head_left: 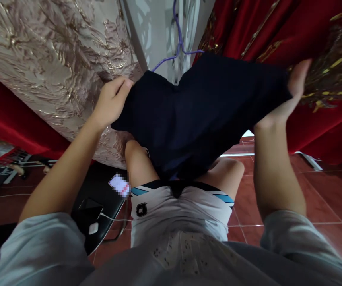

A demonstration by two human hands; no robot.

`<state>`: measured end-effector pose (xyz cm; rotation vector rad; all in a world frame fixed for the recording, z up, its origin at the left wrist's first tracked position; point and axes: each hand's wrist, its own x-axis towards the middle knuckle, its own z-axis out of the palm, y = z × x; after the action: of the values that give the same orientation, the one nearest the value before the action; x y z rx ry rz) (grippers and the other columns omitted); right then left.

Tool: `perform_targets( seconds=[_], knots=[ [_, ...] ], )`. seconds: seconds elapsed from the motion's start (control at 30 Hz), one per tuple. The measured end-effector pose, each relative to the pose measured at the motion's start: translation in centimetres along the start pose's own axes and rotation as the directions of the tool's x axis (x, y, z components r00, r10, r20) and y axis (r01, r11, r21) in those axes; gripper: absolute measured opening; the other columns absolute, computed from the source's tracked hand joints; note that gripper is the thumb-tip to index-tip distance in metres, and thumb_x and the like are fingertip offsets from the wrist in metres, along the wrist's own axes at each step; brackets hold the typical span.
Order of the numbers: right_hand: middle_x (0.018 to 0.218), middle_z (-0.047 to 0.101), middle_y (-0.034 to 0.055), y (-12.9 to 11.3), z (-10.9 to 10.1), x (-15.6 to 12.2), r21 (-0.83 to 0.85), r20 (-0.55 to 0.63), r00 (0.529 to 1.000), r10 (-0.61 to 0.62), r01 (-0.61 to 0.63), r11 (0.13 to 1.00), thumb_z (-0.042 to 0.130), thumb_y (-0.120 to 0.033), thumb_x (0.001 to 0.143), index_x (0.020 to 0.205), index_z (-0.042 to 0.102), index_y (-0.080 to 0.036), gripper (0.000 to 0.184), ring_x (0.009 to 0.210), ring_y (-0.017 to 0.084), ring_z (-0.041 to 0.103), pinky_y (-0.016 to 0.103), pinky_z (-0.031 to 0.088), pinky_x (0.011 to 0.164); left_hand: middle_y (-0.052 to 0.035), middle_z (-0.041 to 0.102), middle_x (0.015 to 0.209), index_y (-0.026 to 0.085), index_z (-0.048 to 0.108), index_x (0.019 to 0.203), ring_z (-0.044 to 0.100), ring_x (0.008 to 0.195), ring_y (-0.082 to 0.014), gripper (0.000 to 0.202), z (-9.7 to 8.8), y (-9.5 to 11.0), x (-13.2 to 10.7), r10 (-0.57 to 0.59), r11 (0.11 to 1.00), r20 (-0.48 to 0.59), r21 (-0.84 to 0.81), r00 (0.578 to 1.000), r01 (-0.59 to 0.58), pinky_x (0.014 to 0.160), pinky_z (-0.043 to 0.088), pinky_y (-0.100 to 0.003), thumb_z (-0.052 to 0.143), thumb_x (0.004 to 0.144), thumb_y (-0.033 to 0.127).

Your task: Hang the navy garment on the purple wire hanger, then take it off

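Note:
A dark navy shirt [183,107] hangs spread out in front of me on a purple clothes hanger [179,45], whose hook runs up past the top of the view. My left hand [113,101] pinches the shirt's left edge near the sleeve, thumb on top. On the other side, my right hand [296,85] holds the right sleeve, pulling it out sideways; most of its fingers are hidden by the cloth and shadow. The shirt's lower part drops to my lap between my knees.
Red drapes with gold trim [263,28] hang at right, and a shiny pinkish cloth [69,79] at left. Beside my left leg, a black seat [99,174] carries a phone [90,208], a white charger [93,228] and a blurred card. Red tiles [323,194] cover the floor.

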<state>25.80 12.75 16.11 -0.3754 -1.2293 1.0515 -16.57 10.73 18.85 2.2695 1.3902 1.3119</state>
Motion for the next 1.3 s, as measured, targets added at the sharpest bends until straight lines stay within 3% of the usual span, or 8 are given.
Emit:
perform_targets(
  seconds=[0.13, 0.27, 0.4, 0.47, 0.63, 0.8, 1.17, 1.3],
  knots=[
    [0.125, 0.071, 0.0077, -2.2, 2.7, 1.8, -0.319, -0.152, 0.988, -0.03, -0.02, 0.948, 0.054, -0.088, 0.076, 0.124, 0.074, -0.027, 0.08, 0.138, 0.03, 0.055, 0.048, 0.052, 0.099, 0.0014, 0.065, 0.084, 0.02, 0.071, 0.099, 0.057, 0.08, -0.016, 0.047, 2.0, 1.2, 1.6, 0.029, 0.999, -0.036, -0.035, 0.999, -0.03, 0.096, 0.052, -0.038, 0.065, 0.097, 0.067],
    [0.097, 0.076, 0.0106, -1.5, 6.2, -0.2, -0.417, 0.024, 0.951, 0.308, -0.271, 0.868, 0.036, -0.094, 0.081, 0.11, 0.077, -0.022, 0.088, 0.116, 0.03, 0.069, 0.047, 0.058, 0.091, -0.0035, 0.073, 0.095, 0.022, 0.073, 0.093, 0.066, 0.099, -0.024, 0.024, 3.6, 0.5, 2.1, -0.004, 0.998, 0.006, -0.068, 1.0, 0.005, 0.105, 0.052, -0.043, 0.067, 0.095, 0.045],
    [0.104, 0.077, 0.0112, 2.5, 6.6, -4.0, -0.57, 0.516, 0.676, 0.526, -0.187, 0.8, 0.06, -0.079, 0.085, 0.109, 0.077, -0.02, 0.066, 0.104, 0.03, 0.073, 0.049, 0.061, 0.093, -0.0076, 0.074, 0.1, 0.021, 0.069, 0.069, 0.068, 0.107, -0.0271, 0.031, 4.1, 0.7, -0.1, 0.003, 0.99, 0.07, -0.142, 0.998, 0.007, 0.113, 0.05, -0.048, 0.059, 0.092, 0.04],
    [0.127, 0.073, 0.0138, 5.1, 6.3, -5.5, -0.697, 0.527, 0.702, 0.479, 0.034, 0.716, 0.074, -0.063, 0.083, 0.129, 0.071, -0.022, 0.062, 0.119, 0.034, 0.069, 0.055, 0.055, 0.107, -0.0086, 0.075, 0.107, 0.021, 0.063, 0.058, 0.067, 0.113, -0.0286, 0.042, 4.3, 2.1, -1.3, 0.018, 0.979, 0.148, -0.202, 0.989, 0.012, 0.116, 0.049, -0.049, 0.062, 0.091, 0.047],
    [0.174, 0.018, 0.0161, 10.0, 7.6, -7.0, -0.817, 0.452, 0.877, 0.16, 0.335, 0.47, 0.081, -0.049, 0.075, 0.17, 0.018, -0.024, 0.116, 0.163, 0.045, 0.014, 0.073, 0.017, 0.129, -0.0064, 0.072, 0.125, 0.023, 0.066, 0.057, 0.055, 0.14, -0.0342, 0.058, 5.6, 7.4, -2.6, 0.077, 0.925, 0.286, -0.377, 0.955, 0.038, 0.128, 0.037, -0.054, 0.068, 0.088, 0.072],
    [0.165, 0.032, 0.0112, 10.8, 8.5, -7.4, -0.855, 0.361, 0.932, -0.017, 0.338, 0.394, 0.07, -0.057, 0.08, 0.168, 0.011, -0.038, 0.108, 0.163, 0.047, 0.009, 0.077, 0.002, 0.129, -0.0037, 0.065, 0.143, 0.025, 0.074, 0.089, 0.044, 0.152, -0.0338, 0.053, 6.9, 10.4, -2.8, 0.154, 0.842, 0.365, -0.535, 0.918, 0.072, 0.129, 0.035, -0.055, 0.064, 0.09, 0.077],
    [0.156, 0.041, 0.0087, 10.3, 4.8, -7.6, -0.749, 0.571, 0.819, -0.053, 0.547, 0.373, 0.074, -0.071, 0.066, 0.157, 0.037, -0.043, 0.102, 0.148, 0.046, 0.039, 0.071, 0.024, 0.126, -0.005, 0.048, 0.164, 0.03, 0.074, 0.128, 0.032, 0.16, -0.0311, 0.033, 6.5, 9.2, -3.2, 0.371, 0.828, 0.584, -0.559, 0.722, 0.027, 0.135, 0.018, -0.054, 0.058, 0.105, 0.048],
    [0.149, 0.048, 0.0116, 9.2, 3.6, -8.0, -0.74, 0.578, 0.81, -0.102, 0.572, 0.354, 0.077, -0.077, 0.062, 0.159, 0.034, -0.041, 0.112, 0.136, 0.045, 0.048, 0.068, 0.034, 0.118, -0.0029, 0.047, 0.164, 0.035, 0.063, 0.145, 0.032, 0.16, -0.0323, 0.051, 7.2, 7.3, -3.4, 0.236, 0.824, 0.583, -0.544, 0.777, 0.158, 0.135, 0.022, -0.052, 0.07, 0.097, 0.05]
  ],
)
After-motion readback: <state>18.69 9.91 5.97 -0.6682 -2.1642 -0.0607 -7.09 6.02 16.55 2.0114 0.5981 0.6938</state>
